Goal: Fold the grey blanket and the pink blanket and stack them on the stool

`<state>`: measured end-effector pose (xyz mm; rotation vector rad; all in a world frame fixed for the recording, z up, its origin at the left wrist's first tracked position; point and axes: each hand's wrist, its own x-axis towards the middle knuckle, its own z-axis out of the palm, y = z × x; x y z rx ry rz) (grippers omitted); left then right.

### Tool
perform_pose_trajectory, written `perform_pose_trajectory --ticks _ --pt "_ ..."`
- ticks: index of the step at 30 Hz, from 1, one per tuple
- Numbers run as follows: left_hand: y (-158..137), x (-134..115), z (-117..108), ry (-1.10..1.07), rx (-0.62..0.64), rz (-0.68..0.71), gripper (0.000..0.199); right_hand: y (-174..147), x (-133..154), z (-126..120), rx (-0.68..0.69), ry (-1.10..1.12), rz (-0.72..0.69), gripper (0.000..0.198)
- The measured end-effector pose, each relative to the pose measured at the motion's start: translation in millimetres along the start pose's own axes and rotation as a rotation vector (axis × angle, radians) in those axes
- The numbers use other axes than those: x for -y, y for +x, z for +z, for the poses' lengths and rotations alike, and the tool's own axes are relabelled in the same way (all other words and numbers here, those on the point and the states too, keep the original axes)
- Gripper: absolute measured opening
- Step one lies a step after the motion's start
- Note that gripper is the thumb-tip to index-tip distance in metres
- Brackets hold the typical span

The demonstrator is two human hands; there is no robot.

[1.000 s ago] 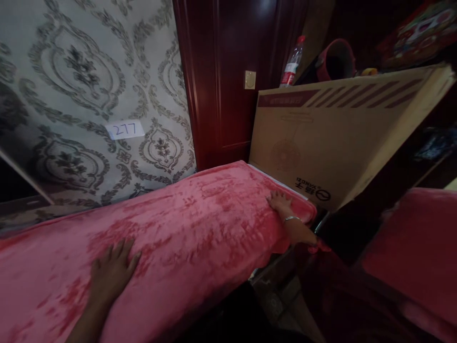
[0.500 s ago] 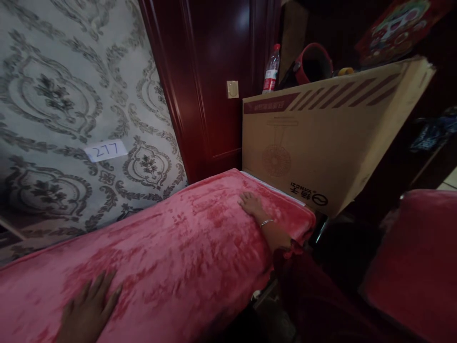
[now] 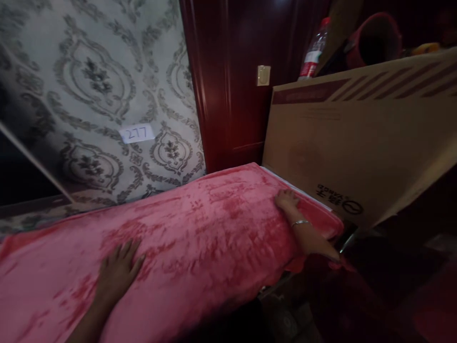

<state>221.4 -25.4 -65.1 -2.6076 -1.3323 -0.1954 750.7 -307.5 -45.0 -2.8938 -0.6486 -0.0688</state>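
Observation:
A pink plush blanket (image 3: 200, 228) covers a long, flat surface, with wrinkles and darker brushed patches across its pile. My left hand (image 3: 119, 271) rests palm down on its near left part, fingers spread. Toward the far right end, my right hand (image 3: 286, 199), with a silver bracelet at the wrist, lies on the same blanket close to its edge. Its fingers point away and look slightly bent, with no fold visible in them. A thin white strip (image 3: 300, 188) shows along the blanket's far right edge.
A large cardboard box (image 3: 314, 143) stands right beyond the blanket's end. Behind it are a red-capped bottle (image 3: 314, 52) and a red-rimmed round object (image 3: 374, 40). A dark red door panel (image 3: 232, 109) and patterned wall (image 3: 96, 76) with a "277" label (image 3: 137, 133) border the far side.
The view has swung left, so the box, door and label sit farther right. My right hand has slid toward the blanket's right edge. My left hand stays flat on the blanket.

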Motion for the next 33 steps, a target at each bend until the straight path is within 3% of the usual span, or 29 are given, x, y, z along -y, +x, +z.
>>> perform_pose_trajectory --ticks 3,8,10,13,20,26,29,33 --pt "-4 -7 -7 -0.002 0.023 -0.016 0.064 -34 62 6 0.031 0.020 -0.219 0.059" --pt "-13 -15 -16 -0.067 0.036 -0.028 0.064 -126 187 23 0.219 0.131 -0.836 0.063" --pt "-16 -16 -16 -0.109 0.014 -0.020 0.063 -160 227 24 0.248 0.162 -0.953 0.063" --pt "-18 -14 -14 -0.150 -0.002 0.007 0.060 -195 263 27 0.235 0.195 -1.004 0.061" --pt "-21 -14 -6 -0.161 0.002 0.035 0.055 -214 269 46 0.166 0.141 -0.987 0.058" --pt "-25 -8 -15 -0.216 0.151 0.066 0.061 -215 269 55 0.097 0.054 -0.999 0.055" --pt "-30 23 -22 -0.206 0.199 0.015 0.060 -216 269 60 0.060 0.020 -0.990 0.054" --pt "-56 91 -34 -0.165 0.203 -0.172 0.061 -216 269 64 0.046 -0.010 -0.997 0.055"
